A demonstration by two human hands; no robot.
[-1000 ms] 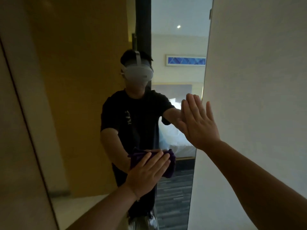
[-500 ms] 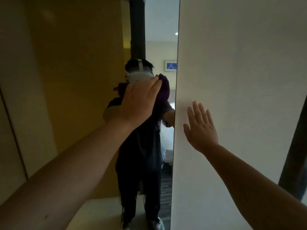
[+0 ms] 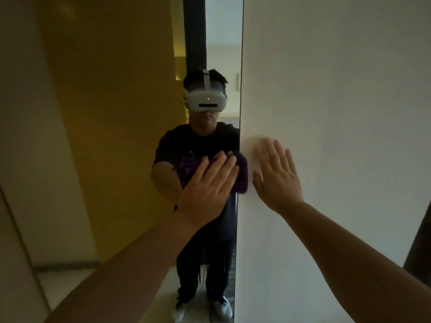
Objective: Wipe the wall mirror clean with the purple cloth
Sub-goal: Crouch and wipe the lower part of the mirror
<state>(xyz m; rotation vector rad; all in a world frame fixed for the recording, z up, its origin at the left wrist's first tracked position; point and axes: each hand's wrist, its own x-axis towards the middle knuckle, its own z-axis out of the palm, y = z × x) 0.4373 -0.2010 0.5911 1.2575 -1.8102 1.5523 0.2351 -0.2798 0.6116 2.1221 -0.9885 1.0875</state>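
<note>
Cloth (image 3: 240, 173), purple, pressed flat under open left hand (image 3: 205, 185) on mirror (image 3: 116, 136); right hand (image 3: 277, 176) splayed on wall (image 3: 338, 113).

Plain white wall (image 3: 338, 89), dim light

Head-worn view, close, facing mirror (image 3: 140, 136)

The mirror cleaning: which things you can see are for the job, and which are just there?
For the job:
- wall mirror
- purple cloth, pressed flat on the glass under the left hand

Just there:
- white wall, with the right hand resting flat on it
- dark door edge at the far right
</note>
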